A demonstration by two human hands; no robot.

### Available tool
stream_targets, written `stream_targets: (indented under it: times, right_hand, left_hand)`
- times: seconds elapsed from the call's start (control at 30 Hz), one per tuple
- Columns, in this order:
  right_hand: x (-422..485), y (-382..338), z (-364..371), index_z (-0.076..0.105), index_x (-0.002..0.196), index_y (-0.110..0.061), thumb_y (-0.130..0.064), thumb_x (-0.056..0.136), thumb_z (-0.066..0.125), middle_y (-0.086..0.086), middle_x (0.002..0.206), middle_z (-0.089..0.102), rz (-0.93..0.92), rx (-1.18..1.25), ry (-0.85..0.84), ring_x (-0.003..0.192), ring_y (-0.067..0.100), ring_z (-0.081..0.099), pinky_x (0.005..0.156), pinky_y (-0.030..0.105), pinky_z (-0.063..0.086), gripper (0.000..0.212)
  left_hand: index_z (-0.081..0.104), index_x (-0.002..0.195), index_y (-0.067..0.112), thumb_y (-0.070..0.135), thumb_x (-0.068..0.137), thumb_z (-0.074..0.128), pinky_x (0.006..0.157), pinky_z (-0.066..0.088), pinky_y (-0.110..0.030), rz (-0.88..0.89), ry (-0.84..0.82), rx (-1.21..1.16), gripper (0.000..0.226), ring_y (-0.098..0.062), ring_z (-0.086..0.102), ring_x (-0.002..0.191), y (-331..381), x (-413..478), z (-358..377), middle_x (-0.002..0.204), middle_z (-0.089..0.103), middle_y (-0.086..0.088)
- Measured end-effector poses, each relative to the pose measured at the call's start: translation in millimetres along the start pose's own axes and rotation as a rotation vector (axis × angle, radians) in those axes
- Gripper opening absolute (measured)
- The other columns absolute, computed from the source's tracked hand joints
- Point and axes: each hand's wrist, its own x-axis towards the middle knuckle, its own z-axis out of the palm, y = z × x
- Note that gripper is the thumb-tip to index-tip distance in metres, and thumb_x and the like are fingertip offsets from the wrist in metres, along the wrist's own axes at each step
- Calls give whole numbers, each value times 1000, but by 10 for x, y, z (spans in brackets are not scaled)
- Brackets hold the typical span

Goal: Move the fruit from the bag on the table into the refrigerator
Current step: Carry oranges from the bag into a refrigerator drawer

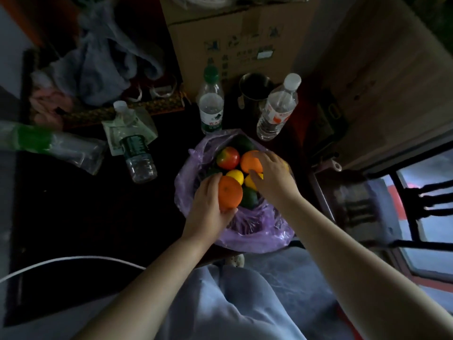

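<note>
A purple plastic bag (255, 231) lies open on the dark table (98, 217), holding several fruits. My left hand (208, 207) grips an orange (230, 192) at the bag's near side. My right hand (274, 175) lies over a second orange (250, 161), fingers curled on it, thumb beside a yellow lemon (250, 184). Between the hands sit another lemon (235, 175), a red-green apple (228, 157) and a dark green fruit (248, 199). The refrigerator is not in view.
Behind the bag stand two upright water bottles (211, 104) (278, 109) and a metal cup (256, 90). A third bottle (134, 148) lies to the left. A cardboard box (235, 38) stands at the back, a chair (421, 202) at the right.
</note>
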Motion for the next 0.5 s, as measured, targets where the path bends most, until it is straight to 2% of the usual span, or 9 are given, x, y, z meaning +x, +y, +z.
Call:
stream_targets:
  times: [0.23, 0.33, 0.5]
  right_hand:
    - [442, 61, 161, 37, 141, -21, -36, 90, 55, 7, 144, 37, 19, -153, -143, 132, 29, 32, 103, 37, 32, 57]
    - [483, 127, 202, 38, 141, -19, -35, 88, 59, 9, 143, 36, 14, -158, -166, 132, 32, 30, 106, 40, 30, 59]
    - [471, 247, 251, 33, 143, -20, -34, 85, 64, 8, 146, 32, 22, -146, -206, 134, 31, 27, 103, 43, 35, 68]
  left_hand:
    - [27, 145, 20, 32, 72, 79, 99, 43, -33, -114, 24, 23, 90, -18, 33, 135, -57, -47, -64, 148, 32, -2]
    - [26, 146, 22, 34, 73, 78, 97, 44, -33, -153, 28, 28, 91, -18, 32, 136, -64, -31, -59, 149, 31, -1]
    - [25, 146, 23, 34, 72, 79, 96, 45, -36, -206, 29, 16, 92, -20, 34, 135, -20, 6, -59, 149, 28, -1]
